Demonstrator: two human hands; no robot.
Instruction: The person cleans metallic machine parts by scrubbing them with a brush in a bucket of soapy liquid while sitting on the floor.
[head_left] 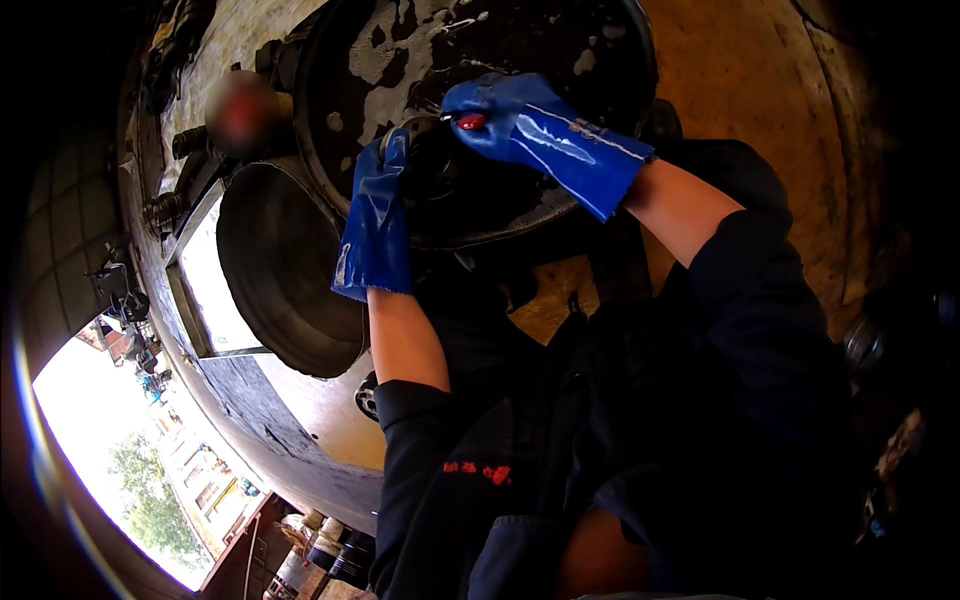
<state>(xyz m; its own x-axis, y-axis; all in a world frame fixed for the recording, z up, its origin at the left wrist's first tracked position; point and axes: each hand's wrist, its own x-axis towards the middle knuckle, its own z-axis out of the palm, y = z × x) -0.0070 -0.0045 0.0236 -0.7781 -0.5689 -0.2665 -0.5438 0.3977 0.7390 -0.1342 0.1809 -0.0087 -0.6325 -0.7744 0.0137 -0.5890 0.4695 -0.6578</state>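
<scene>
Left hand (380, 205), blue-gloved, wrapped around dark round part (435, 185); right hand (510, 115), blue-gloved, clamped on its top, red-tipped tool (470, 121) beneath fingers; soapy black pan (400, 50) behind both.

Head camera looks steeply down, close over the basin (600, 40).

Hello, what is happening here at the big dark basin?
A person in blue rubber gloves holds a dark round part over a large dark basin streaked with pale foam. The left hand grips the part's left side; the right hand presses on its top, near a small red piece. A shallow metal pan sits beside it.
</scene>
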